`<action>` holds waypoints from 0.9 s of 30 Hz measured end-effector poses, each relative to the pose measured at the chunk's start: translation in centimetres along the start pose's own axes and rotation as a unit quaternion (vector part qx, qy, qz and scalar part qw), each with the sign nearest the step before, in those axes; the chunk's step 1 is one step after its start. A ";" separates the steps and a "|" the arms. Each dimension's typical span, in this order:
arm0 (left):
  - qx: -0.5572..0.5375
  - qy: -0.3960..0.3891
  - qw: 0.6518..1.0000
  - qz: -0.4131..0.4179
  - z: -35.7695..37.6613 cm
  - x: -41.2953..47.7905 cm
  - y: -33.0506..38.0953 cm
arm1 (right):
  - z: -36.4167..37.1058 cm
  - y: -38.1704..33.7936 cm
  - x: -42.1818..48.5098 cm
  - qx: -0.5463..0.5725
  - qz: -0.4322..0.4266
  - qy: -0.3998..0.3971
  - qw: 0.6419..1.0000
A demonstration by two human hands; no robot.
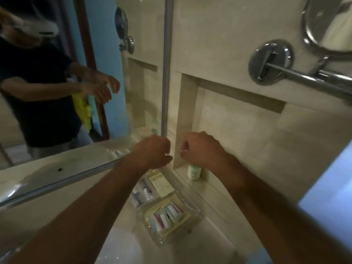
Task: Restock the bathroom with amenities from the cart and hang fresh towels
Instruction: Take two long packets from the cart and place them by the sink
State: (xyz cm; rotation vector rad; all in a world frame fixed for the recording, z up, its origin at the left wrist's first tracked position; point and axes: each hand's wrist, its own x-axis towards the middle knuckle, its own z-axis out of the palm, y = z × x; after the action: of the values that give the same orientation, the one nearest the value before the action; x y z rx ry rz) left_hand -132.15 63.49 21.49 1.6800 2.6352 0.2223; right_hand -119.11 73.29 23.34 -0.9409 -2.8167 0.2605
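Mirror (57, 92) spans the wall above the counter (47, 180); tiled niche (238, 130) is recessed beside it, approx. at hand height for easy reach. Clear amenity tray (192, 225) sits on the counter below the niche w/ toothpaste kits (167, 214) and sachets (162, 182) sorted into compartments. One small bottle (194, 171) stands upright in the niche. Left hand (152, 151) and right hand (202, 147) hang above the tray, near each other, fingers loosely curled, nothing visibly held. Towels: none in view.
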 end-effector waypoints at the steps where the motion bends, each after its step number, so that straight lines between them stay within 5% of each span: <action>1: -0.014 0.000 1.000 0.023 -0.4 -0.4 1.6 | -0.8 0.6 -1.6 -0.008 0.017 0.009 1.000; 8: -0.044 -0.020 0.973 0.228 -0.9 -3.3 17.0 | -6.5 7.4 -16.5 -0.025 0.171 0.054 0.983; 14: -0.065 -0.037 0.900 0.429 -1.1 -11.3 35.1 | -11.5 13.7 -34.5 -0.062 0.335 0.100 0.935; 27: -0.121 -0.103 0.726 0.669 0.3 -44.3 67.6 | -16.4 16.0 -83.9 -0.082 0.672 0.133 0.724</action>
State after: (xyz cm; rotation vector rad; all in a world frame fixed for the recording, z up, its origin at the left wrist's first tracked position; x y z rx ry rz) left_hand -52.35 51.55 26.54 2.8231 0.7140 0.2959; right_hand -40.28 36.85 27.74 -2.5979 -1.3822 -0.0057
